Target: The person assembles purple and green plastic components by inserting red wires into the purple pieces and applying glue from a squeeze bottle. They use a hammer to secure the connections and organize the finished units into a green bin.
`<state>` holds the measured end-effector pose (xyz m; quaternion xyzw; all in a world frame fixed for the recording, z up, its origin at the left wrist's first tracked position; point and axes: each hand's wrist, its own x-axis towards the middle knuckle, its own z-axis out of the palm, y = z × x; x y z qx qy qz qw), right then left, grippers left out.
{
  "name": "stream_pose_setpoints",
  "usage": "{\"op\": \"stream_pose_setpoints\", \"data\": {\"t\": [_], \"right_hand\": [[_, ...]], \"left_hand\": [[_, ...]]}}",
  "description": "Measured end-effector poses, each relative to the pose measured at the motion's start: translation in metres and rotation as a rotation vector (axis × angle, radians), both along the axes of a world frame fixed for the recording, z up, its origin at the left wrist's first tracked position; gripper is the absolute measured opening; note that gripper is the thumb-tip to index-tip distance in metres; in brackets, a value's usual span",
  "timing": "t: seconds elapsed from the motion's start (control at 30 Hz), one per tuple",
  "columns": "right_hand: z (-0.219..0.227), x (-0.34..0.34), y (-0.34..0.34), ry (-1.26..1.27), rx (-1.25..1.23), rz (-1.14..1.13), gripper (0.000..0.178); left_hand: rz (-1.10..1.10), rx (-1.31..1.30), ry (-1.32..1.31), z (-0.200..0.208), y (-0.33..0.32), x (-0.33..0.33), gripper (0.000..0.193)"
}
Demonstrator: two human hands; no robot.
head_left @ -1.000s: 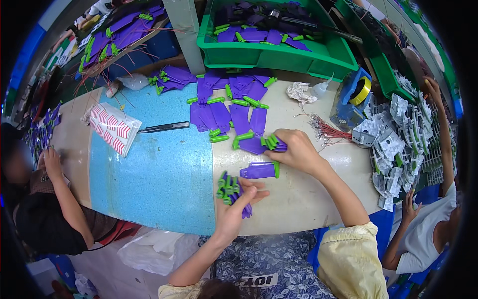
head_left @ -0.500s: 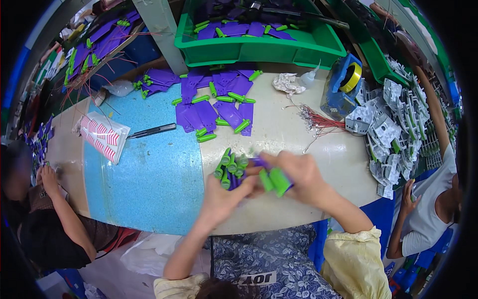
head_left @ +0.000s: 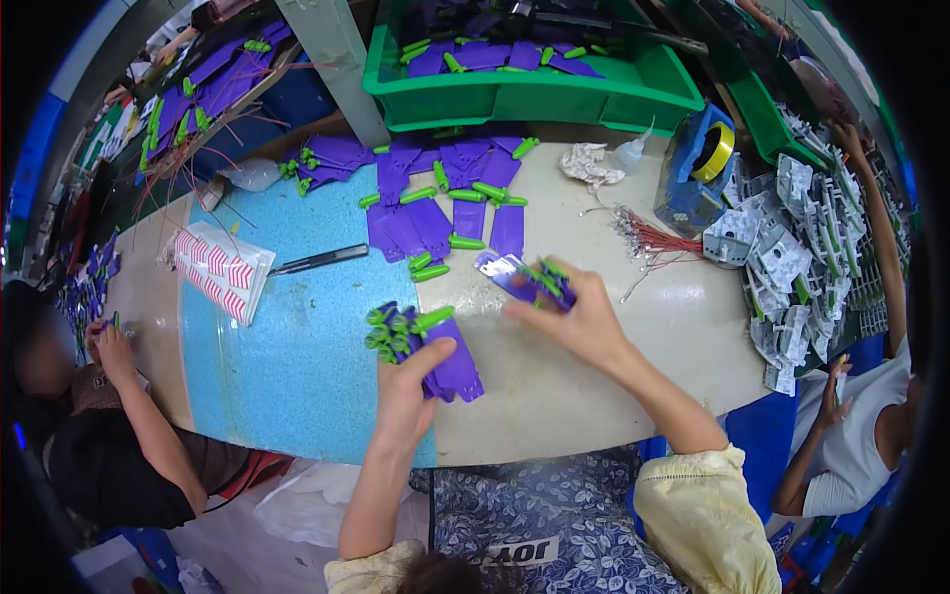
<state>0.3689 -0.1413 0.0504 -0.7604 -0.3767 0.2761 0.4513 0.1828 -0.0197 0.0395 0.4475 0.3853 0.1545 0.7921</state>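
Note:
My left hand (head_left: 404, 396) grips a bunch of flat purple plastic pieces (head_left: 457, 364) with bright green rounded ends; the ends cluster at the top left of the bunch and the flat parts stick out to the right. To its right, my right hand (head_left: 584, 322) is closed on a smaller bunch of the same purple-and-green pieces (head_left: 524, 281), tilted toward the far left. The exact number in each hand is hidden by fingers and overlap. Just beyond, a loose pile of matching pieces (head_left: 421, 226) lies on the table.
A green bin (head_left: 534, 104) of similar pieces stands at the back. Around the table (head_left: 297, 376) are a black pen-shaped tool (head_left: 322, 259), a striped packet (head_left: 220, 274), red wires (head_left: 658, 238), a tape dispenser (head_left: 688, 183) and grey housings (head_left: 782, 257). Co-workers sit at both sides.
My hands have drawn apart from each other. My left hand has shifted left with its bunch, while the right has gone forward toward the pile with its pieces. The view has shifted slightly.

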Motion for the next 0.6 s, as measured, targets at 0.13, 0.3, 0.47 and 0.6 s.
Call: {"op": "stream_pose_setpoints", "data": {"t": [0.13, 0.3, 0.47, 0.6], "right_hand": [[0.019, -0.045, -0.010, 0.087, 0.107, 0.134, 0.041], [0.016, -0.024, -0.027, -0.527, 0.177, 0.250, 0.042], [0.018, -0.029, -0.035, -0.307, 0.191, 0.286, 0.035], [0.018, -0.013, -0.048, -0.524, 0.246, 0.278, 0.039]], "left_hand": [[0.094, -0.331, -0.375, 0.004, -0.023, 0.013, 0.042], [0.034, -0.265, -0.321, 0.017, -0.032, 0.010, 0.047], [0.052, -0.279, -0.473, 0.012, -0.048, 0.022, 0.028], [-0.007, -0.050, -0.357, 0.015, -0.050, 0.034, 0.030]]}}
